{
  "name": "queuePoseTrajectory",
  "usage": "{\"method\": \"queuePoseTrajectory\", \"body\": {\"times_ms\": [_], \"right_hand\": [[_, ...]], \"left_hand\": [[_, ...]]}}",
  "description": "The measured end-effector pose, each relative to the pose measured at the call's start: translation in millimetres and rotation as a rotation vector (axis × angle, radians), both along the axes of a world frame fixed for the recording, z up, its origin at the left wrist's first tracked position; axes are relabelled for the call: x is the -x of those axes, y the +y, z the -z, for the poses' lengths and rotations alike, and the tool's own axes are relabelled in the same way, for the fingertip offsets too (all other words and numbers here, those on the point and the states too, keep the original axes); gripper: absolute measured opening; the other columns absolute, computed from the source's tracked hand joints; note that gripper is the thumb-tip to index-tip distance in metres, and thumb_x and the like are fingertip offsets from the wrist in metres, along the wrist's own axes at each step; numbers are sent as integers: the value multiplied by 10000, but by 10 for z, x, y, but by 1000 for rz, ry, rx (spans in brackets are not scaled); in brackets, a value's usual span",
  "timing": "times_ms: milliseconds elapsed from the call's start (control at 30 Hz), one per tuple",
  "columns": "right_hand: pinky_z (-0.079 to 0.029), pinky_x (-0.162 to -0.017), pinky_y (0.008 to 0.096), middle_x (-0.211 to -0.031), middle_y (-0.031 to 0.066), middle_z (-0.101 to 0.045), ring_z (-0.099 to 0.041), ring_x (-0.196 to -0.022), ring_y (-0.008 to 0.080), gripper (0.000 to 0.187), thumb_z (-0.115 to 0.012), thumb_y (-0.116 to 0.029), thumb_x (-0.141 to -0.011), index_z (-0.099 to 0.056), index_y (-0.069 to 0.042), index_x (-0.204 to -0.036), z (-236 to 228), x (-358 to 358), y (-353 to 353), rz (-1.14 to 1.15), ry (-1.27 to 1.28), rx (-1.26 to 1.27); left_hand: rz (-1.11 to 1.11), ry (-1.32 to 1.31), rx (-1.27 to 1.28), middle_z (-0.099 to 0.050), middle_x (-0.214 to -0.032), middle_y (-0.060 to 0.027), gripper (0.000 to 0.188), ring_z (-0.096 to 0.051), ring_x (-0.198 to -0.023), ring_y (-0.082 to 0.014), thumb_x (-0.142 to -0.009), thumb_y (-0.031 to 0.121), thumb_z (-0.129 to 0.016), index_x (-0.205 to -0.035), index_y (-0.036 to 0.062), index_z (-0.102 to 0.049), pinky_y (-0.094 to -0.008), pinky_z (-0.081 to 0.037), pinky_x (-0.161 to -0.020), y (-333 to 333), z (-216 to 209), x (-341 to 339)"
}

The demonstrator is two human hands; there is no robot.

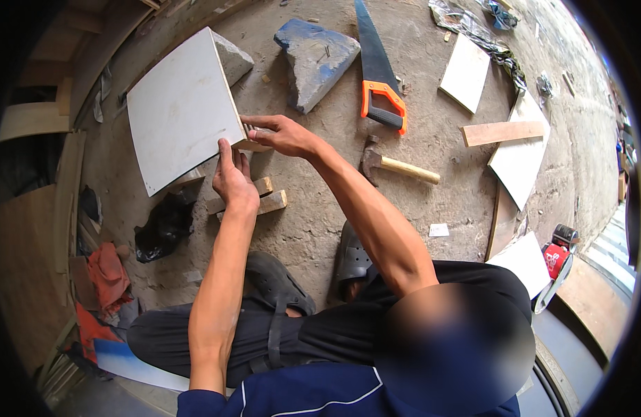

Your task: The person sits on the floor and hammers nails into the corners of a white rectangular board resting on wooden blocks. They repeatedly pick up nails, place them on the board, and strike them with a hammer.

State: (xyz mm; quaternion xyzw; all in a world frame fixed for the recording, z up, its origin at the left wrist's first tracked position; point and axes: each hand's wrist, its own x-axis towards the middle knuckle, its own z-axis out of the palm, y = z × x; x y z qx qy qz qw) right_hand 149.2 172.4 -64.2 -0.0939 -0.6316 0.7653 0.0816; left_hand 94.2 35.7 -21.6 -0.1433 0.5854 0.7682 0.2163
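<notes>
A white board [181, 111] is held up at a tilt over the floor, left of the middle. My left hand [235, 182] grips its near right corner, thumb on the white face and the other fingers partly hidden. At the board's right edge, my right hand [284, 135] has its fingers closed together; what lies between them is too small to tell. A wood piece [253, 146] shows just under that edge, below my right fingers. Short wood blocks [272, 202] lie on the floor beside my left wrist.
Beyond my hands are a blue-stained concrete chunk [317, 59] and a handsaw [379, 76] with an orange handle. A hammer [397, 165] lies right of my right forearm. White board offcuts [466, 73] and a wood strip [504, 132] lie farther right. A black plastic bag [166, 226] sits left.
</notes>
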Motion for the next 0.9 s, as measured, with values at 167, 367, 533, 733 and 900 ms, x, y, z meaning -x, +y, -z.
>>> {"method": "queuePoseTrajectory", "body": {"times_ms": [167,367,533,733,900], "right_hand": [[-420,-1059,342,-1365,117,-614,-551,-1227,192,596,-722,-253,-922,-503,-128,-1462,-11,-25,-7,15,20,-98],[-440,-1045,368,-1350,142,-623,-570,-1232,218,641,-769,-233,-873,-513,-119,-1449,-46,-29,-11,64,31,-271],[-449,-1035,381,-1330,141,-635,-580,-1234,248,596,-773,-237,-863,-556,-113,-1404,-32,-30,0,98,41,-265],[-457,-1025,387,-1310,147,-647,-593,-1219,260,581,-778,-266,-858,-578,-114,-1382,-41,-27,2,96,30,-286],[-461,-1021,389,-1284,159,-660,-606,-1202,265,578,-781,-281,-852,-590,-104,-1369,-60,-31,4,85,-3,-285]], "left_hand": [[17,-9,-34,-604,-1307,-80,554,-528,-1269,-185,-899,359,-753,-1259,-28,-586,-331,-408,-1100,-16,14,6],[43,-17,-44,-581,-1341,-84,591,-526,-1270,-186,-888,384,-760,-1272,-23,-571,-331,-397,-1108,-16,-16,-13],[78,-19,-40,-557,-1374,-79,697,-494,-1299,-184,-884,433,-751,-1345,-23,-494,-341,-355,-1129,-20,-3,-9],[87,5,-52,-562,-1370,-87,669,-492,-1311,-189,-879,423,-759,-1317,-25,-524,-336,-357,-1131,-40,29,-11],[102,0,-40,-585,-1325,-76,618,-509,-1285,-180,-882,398,-763,-1292,-11,-549,-330,-379,-1112,-68,28,-13]]}}
